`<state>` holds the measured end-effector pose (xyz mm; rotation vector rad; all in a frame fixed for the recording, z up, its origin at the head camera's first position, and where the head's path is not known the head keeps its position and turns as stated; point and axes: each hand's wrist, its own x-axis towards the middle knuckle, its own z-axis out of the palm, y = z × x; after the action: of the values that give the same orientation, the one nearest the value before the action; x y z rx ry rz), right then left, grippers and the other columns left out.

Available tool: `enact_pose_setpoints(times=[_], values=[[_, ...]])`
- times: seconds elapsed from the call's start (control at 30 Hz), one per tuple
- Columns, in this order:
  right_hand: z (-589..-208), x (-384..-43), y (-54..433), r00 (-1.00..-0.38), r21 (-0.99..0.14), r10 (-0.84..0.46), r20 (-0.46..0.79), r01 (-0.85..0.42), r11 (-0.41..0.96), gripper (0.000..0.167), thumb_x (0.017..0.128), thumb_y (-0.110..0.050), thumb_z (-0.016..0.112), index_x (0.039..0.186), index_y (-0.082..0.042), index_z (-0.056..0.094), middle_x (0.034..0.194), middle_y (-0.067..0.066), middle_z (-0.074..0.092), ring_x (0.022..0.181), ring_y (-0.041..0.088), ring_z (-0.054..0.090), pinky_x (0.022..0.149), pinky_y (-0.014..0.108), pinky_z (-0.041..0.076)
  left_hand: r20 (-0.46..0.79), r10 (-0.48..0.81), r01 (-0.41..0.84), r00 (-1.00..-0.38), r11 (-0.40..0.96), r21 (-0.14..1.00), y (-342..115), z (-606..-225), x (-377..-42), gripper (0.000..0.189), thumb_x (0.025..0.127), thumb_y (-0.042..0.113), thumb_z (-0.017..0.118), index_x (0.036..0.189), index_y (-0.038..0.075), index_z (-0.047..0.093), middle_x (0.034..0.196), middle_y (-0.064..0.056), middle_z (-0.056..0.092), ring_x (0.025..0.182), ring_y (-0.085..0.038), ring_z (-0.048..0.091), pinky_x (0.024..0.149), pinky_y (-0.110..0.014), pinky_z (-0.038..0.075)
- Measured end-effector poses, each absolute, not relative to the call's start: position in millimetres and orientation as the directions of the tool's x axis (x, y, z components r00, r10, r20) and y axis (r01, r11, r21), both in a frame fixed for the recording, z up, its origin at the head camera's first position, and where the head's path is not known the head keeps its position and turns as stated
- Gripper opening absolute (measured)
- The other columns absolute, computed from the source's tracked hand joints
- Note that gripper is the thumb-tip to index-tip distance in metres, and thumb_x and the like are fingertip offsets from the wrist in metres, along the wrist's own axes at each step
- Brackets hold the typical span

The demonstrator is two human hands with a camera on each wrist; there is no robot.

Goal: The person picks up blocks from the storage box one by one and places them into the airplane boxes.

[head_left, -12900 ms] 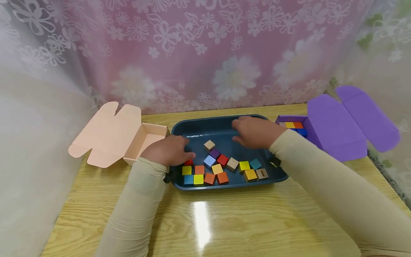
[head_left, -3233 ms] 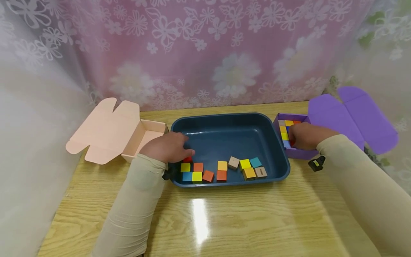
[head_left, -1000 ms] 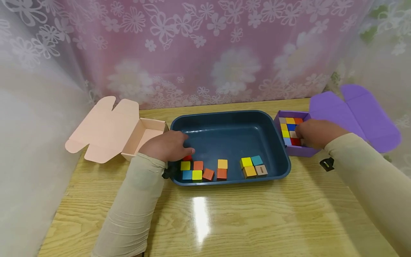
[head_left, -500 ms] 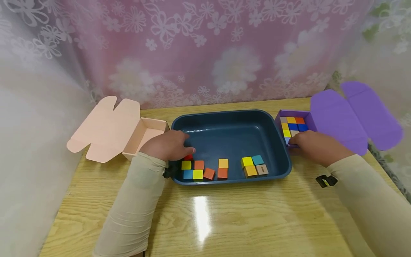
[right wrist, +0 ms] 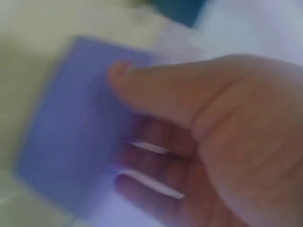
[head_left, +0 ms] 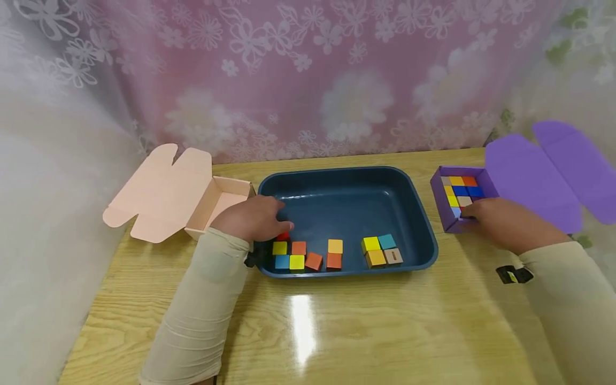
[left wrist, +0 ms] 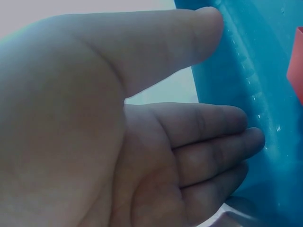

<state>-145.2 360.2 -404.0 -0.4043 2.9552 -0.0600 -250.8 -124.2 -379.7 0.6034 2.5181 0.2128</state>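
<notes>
My right hand [head_left: 512, 222] grips the near wall of the open purple cardboard box [head_left: 437, 200]. In the blurred right wrist view, the thumb [right wrist: 156, 87] lies against that purple wall [right wrist: 66, 137] with the other fingers bent behind it. Several coloured wooden cubes [head_left: 460, 190] sit in rows inside the box; my hand hides its near right part. My left hand [head_left: 250, 216] rests over the left rim of the dark blue tray [head_left: 337, 184]. Its fingers [left wrist: 208, 120] are relaxed and hold nothing. A red cube [head_left: 284, 235] lies partly hidden below the left thumb.
Along the tray's near side lie loose cubes: a left group with a blue cube [head_left: 282, 262], a stacked-looking pair with an orange cube [head_left: 334, 261], and a right cluster with a teal cube [head_left: 387, 241]. An open peach box [head_left: 201, 206] stands left of the tray.
The purple box has shifted right, away from the tray, with my right hand on its near wall. Earlier, cubes went from the tray into that box. My left hand has stayed put.
</notes>
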Motion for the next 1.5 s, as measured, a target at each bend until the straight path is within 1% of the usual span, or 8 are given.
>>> enact_pose_setpoints(times=[0.23, 0.3, 0.47, 0.6, 0.8, 0.97, 1.13, 1.5], values=[[-376, -143, 306, -0.98, -0.187, -0.188, -0.061, -0.173, 0.967, 0.038, 0.109, -0.013, 0.07, 0.134, 0.014, 0.066, 0.126, 0.033, 0.071, 0.11, 0.051, 0.071, 0.094, 0.067, 0.058, -0.46, 0.498, 0.412, -0.735, 0.867, 0.28, -119, -392, -262, 0.068, 0.111, 0.047, 0.067, 0.165, 0.009, 0.054, 0.166, -0.011, 0.055, 0.148, -0.03, 0.057, 0.122, -0.054, 0.047], [-384, -157, 284, -0.98, -0.233, -0.193, -0.045, -0.177, 0.956, 0.052, 0.11, -0.018, 0.069, 0.148, 0.016, 0.057, 0.147, 0.039, 0.06, 0.134, 0.058, 0.06, 0.107, 0.073, 0.05, -0.459, 0.489, 0.407, -0.742, 0.872, 0.271, -126, -399, -264, 0.066, 0.11, 0.047, 0.068, 0.163, 0.01, 0.056, 0.164, -0.01, 0.058, 0.145, -0.029, 0.06, 0.12, -0.054, 0.049], [-429, -200, 249, -0.969, -0.311, -0.212, -0.13, -0.164, 0.936, 0.07, 0.112, -0.025, 0.068, 0.159, 0.018, 0.041, 0.164, 0.043, 0.039, 0.15, 0.062, 0.041, 0.119, 0.075, 0.037, -0.447, 0.499, 0.439, -0.743, 0.866, 0.238, -145, -418, -261, 0.06, 0.109, 0.045, 0.071, 0.158, 0.012, 0.063, 0.156, -0.006, 0.065, 0.138, -0.026, 0.065, 0.116, -0.052, 0.053], [-448, -227, 236, -0.952, -0.34, -0.235, -0.194, -0.16, 0.927, 0.073, 0.112, -0.027, 0.067, 0.161, 0.019, 0.037, 0.165, 0.044, 0.036, 0.15, 0.063, 0.041, 0.118, 0.075, 0.038, -0.406, 0.588, 0.564, -0.7, 0.803, 0.193, -148, -408, -256, 0.054, 0.109, 0.042, 0.073, 0.154, 0.012, 0.067, 0.152, -0.006, 0.068, 0.136, -0.024, 0.067, 0.114, -0.049, 0.055], [-443, -264, 215, -0.93, -0.382, -0.304, -0.205, -0.21, 0.9, 0.066, 0.116, -0.031, 0.06, 0.163, 0.012, 0.043, 0.149, 0.033, 0.063, 0.132, 0.05, 0.066, 0.11, 0.07, 0.051, -0.333, 0.727, 0.756, -0.6, 0.652, 0.061, -111, -383, -257, 0.053, 0.11, 0.039, 0.073, 0.157, 0.017, 0.065, 0.158, 0.001, 0.063, 0.145, -0.019, 0.061, 0.117, -0.041, 0.053], [-438, -278, 194, -0.919, -0.4, -0.341, -0.195, -0.243, 0.884, 0.072, 0.117, -0.028, 0.059, 0.171, 0.008, 0.028, 0.164, 0.032, 0.05, 0.145, 0.051, 0.055, 0.114, 0.069, 0.048, -0.378, 0.776, 0.833, -0.504, 0.553, 0.025, -77, -398, -264, 0.048, 0.111, 0.019, 0.071, 0.158, 0.025, 0.063, 0.162, 0.004, 0.059, 0.147, -0.014, 0.057, 0.114, -0.032, 0.053], [-433, -284, 184, -0.918, -0.392, -0.335, -0.212, -0.234, 0.89, 0.069, 0.117, -0.024, 0.059, 0.17, 0.009, 0.03, 0.167, 0.035, 0.042, 0.148, 0.053, 0.051, 0.115, 0.069, 0.046, -0.428, 0.789, 0.874, -0.441, 0.486, -0.005, -67, -411, -273, 0.051, 0.108, 0.001, 0.07, 0.149, 0.032, 0.071, 0.153, 0.007, 0.063, 0.138, -0.011, 0.062, 0.102, -0.024, 0.058], [-428, -291, 183, -0.918, -0.396, -0.336, -0.212, -0.234, 0.888, 0.069, 0.116, -0.02, 0.059, 0.168, 0.012, 0.027, 0.167, 0.038, 0.039, 0.149, 0.056, 0.048, 0.117, 0.071, 0.043, -0.452, 0.79, 0.909, -0.415, 0.374, -0.182, -52, -413, -280, 0.029, 0.114, 0.011, 0.063, 0.138, 0.023, 0.074, 0.114, 0.008, 0.073, 0.091, -0.007, 0.064, 0.082, -0.019, 0.055]])
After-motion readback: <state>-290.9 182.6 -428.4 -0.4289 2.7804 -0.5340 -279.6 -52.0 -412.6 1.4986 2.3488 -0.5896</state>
